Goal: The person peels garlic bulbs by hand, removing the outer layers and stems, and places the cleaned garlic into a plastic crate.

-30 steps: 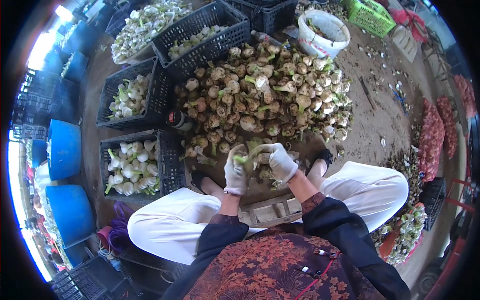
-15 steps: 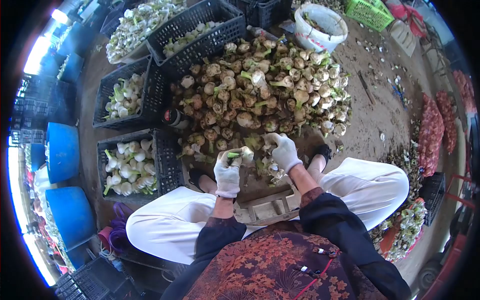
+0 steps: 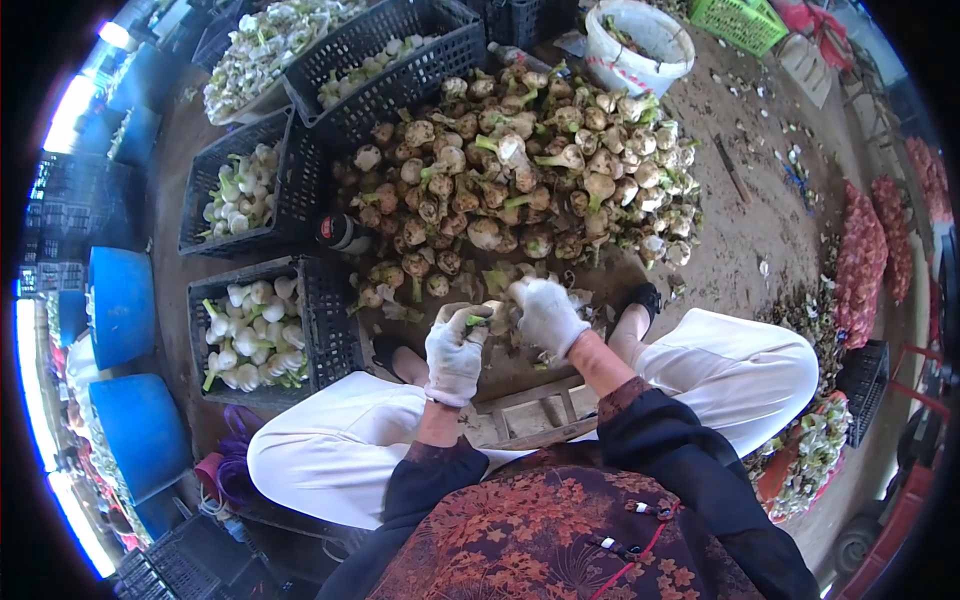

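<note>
My left hand [image 3: 455, 354], in a whitish glove, is closed round a garlic bulb whose green stem [image 3: 475, 320] pokes out by the thumb. Close beside it, my right hand [image 3: 548, 314], also gloved, has its fingers curled by the bulb's far side; what they pinch is hidden and blurred. Loose peelings [image 3: 540, 355] lie beneath both hands. Beyond them is a big heap of soil-stained garlic bulbs [image 3: 520, 180] with short stems. Cleaner white bulbs fill a black crate [image 3: 325, 330] to the left.
More black crates [image 3: 285, 195] of bulbs stand at the left and back [image 3: 400, 85]. A white bucket [image 3: 640, 70] is behind the heap, a dark jar [image 3: 340, 232] beside it. Blue tubs [image 3: 140, 435] stand far left, red net sacks [image 3: 862, 265] at right. A wooden stool [image 3: 535, 412] is between my legs.
The hands parted, showing a pale bulb in my left hand, then came together again. My right hand has moved left to the bulb. The view has shifted slightly.
</note>
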Motion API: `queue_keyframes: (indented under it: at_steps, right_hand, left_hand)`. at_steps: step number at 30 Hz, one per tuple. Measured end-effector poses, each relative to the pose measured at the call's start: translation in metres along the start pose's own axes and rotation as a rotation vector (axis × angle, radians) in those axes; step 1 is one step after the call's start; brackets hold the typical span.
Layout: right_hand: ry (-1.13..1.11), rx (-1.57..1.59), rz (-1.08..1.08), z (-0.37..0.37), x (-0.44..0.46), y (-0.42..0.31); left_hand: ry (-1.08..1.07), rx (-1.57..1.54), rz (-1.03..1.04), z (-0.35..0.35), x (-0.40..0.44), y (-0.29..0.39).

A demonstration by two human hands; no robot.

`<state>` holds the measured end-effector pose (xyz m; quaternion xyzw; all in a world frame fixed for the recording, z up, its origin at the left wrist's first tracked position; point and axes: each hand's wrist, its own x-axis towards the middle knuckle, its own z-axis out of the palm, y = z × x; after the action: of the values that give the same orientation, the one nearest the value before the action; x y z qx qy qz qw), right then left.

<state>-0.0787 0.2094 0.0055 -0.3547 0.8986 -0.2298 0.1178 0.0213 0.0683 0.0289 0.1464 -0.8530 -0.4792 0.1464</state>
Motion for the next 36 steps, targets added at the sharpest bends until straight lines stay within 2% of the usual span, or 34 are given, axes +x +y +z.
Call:
queue_keyframes:
  at_steps: [2,4,5,7,8,11,14,19,23,24,26,27,28,30,31,32,34,35,36]
  right_hand:
    - [-0.034,-0.085,0.139,-0.004,0.007,0.010]
    - [0.077,0.079,0.199,-0.006,0.004,0.019]
    - [0.075,0.077,0.199,-0.004,0.001,0.021]
    - [0.038,0.367,0.061,-0.016,-0.012,0.005]
    - [0.010,0.308,0.029,-0.023,-0.016,-0.008]
    - [-0.030,0.170,0.085,-0.008,-0.018,-0.010]
    - [-0.031,0.173,0.053,-0.006,-0.021,-0.012]
    - [-0.060,-0.043,-0.071,-0.001,-0.016,-0.015]
    - [0.010,-0.106,-0.018,-0.006,-0.001,0.009]
    - [-0.026,-0.149,0.052,-0.003,0.004,0.020]
    - [-0.063,-0.201,0.181,0.000,0.009,0.040]
    - [-0.158,-0.201,0.259,-0.002,0.009,0.046]
    - [-0.154,-0.200,0.254,-0.004,0.006,0.049]
    - [-0.111,0.954,0.327,-0.004,-0.002,0.048]
    - [-0.195,1.383,0.364,-0.018,-0.002,0.033]
    - [-0.195,1.387,0.368,-0.032,0.001,0.019]
    - [-0.132,1.371,0.076,-0.050,0.008,-0.006]
    - [-0.007,1.113,-0.163,-0.035,0.017,0.000]
    - [-0.004,1.117,-0.163,-0.037,0.016,0.000]
  left_hand:
    - [-0.048,-0.090,-0.028,-0.005,-0.001,0.007]
    - [-0.033,-0.094,-0.050,-0.005,0.000,0.004]
    - [-0.013,-0.092,-0.052,-0.004,0.001,-0.003]
    - [0.011,-0.097,-0.053,-0.001,0.001,-0.005]
    - [0.006,-0.098,-0.057,-0.001,0.001,-0.003]
    - [-0.078,0.161,0.061,0.001,0.004,0.008]
    - [-0.105,0.179,0.100,-0.001,0.003,0.007]
    - [-0.179,0.162,0.108,-0.007,0.002,0.005]
    - [-0.266,0.084,0.131,-0.016,0.000,0.016]
    - [-0.268,0.086,0.133,-0.015,-0.002,0.016]
    - [-0.162,-0.349,-0.089,-0.012,-0.003,0.014]
    - [-0.150,-0.402,-0.129,-0.015,0.000,0.013]
    - [-0.098,-0.593,-0.245,-0.015,0.000,0.000]
    - [-0.020,-1.070,-0.518,-0.015,0.002,-0.015]
    - [-0.037,-1.213,-0.554,-0.017,0.005,-0.015]
    - [-0.039,-1.211,-0.559,-0.015,0.005,-0.018]
    - [-0.170,-1.477,-0.685,-0.009,0.005,-0.029]
    - [-0.246,-1.508,-0.623,-0.005,0.003,-0.035]
    - [-0.247,-1.504,-0.624,0.001,0.001,-0.043]
